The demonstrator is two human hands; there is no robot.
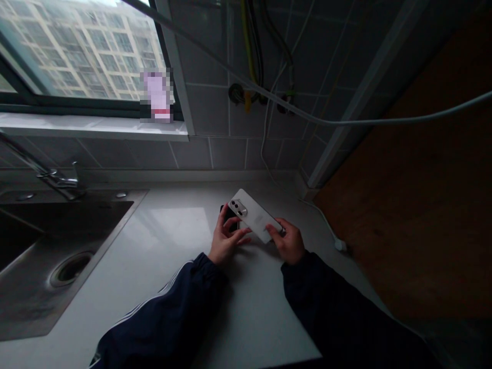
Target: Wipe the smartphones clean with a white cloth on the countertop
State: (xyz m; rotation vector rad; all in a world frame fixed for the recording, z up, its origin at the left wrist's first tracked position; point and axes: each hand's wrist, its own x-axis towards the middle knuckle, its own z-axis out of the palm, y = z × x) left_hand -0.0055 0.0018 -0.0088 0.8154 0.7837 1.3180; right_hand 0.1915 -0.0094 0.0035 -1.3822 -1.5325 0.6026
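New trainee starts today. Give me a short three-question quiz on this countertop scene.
1. True or false: both hands grip the white phone.
2. Which way does the phone's camera side face? A) up B) down
3. What fixture lies left of the left hand and right hand?

Key
1. True: one hand at each end.
2. A: the lenses show on top.
3. The sink, set into the countertop, with a faucet behind it.

white phone (254,216) between both hands over counter (184,246)

Pale countertop (184,241), dark object (230,221) on it
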